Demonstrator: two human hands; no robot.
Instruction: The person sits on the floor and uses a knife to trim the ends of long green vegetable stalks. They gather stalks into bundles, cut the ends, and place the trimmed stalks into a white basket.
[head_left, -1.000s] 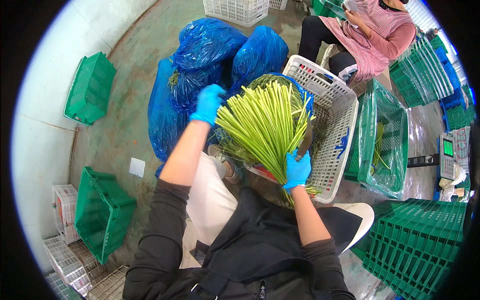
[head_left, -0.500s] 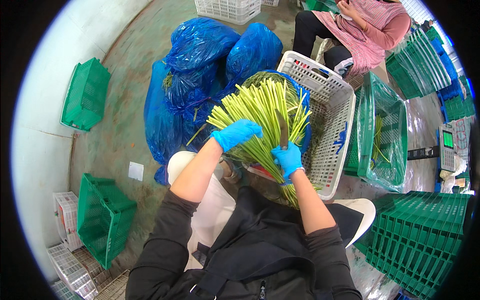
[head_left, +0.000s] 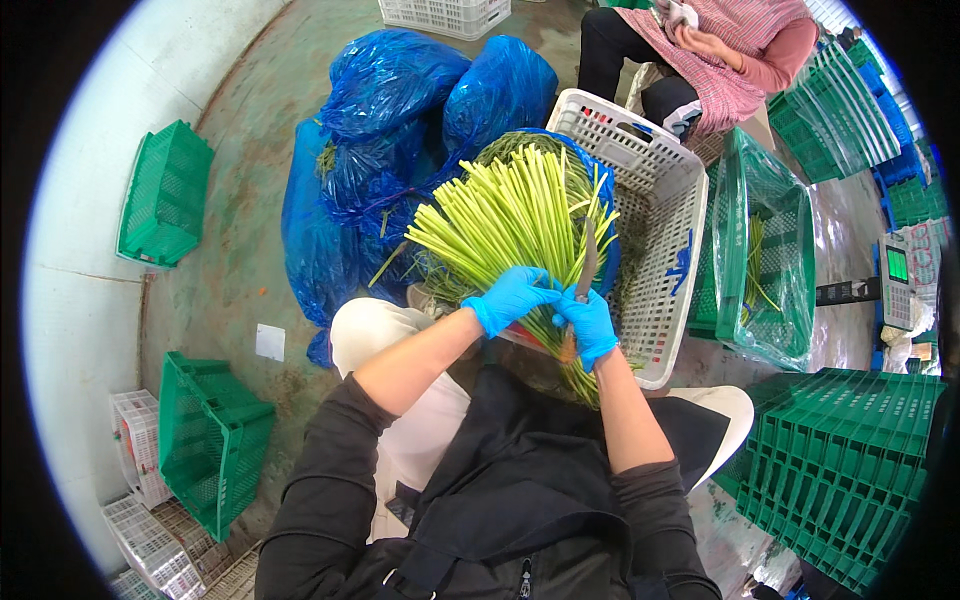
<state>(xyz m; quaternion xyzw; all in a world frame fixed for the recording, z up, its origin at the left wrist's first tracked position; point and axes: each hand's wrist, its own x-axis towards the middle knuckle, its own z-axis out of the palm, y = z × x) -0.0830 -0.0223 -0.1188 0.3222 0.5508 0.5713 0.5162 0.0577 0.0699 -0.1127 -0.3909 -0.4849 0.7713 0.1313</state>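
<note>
A fanned bunch of long green vegetable stalks (head_left: 505, 212) spreads in front of me, its thick pale ends pointing away. My left hand (head_left: 514, 300), in a blue glove, is closed around the left side of the bunch where the stalks narrow. Beside it, nearly touching, my right hand (head_left: 588, 324) grips a knife (head_left: 587, 258) with a dark, stained blade pointing up and away from me. The knife's handle is hidden in the glove. Thinner stalk tips hang below my right hand, toward my lap.
A white crate (head_left: 680, 215) stands right of the bunch, blue plastic in it. Blue bags (head_left: 395, 90) are piled ahead. A plastic-lined green crate (head_left: 800, 290), a scale (head_left: 894, 283) and stacked green crates (head_left: 840, 470) are at right. A person (head_left: 740, 60) sits beyond.
My left hand has come down and right from the upper stalks to the narrow part, beside my right hand. The knife has tilted slightly right.
</note>
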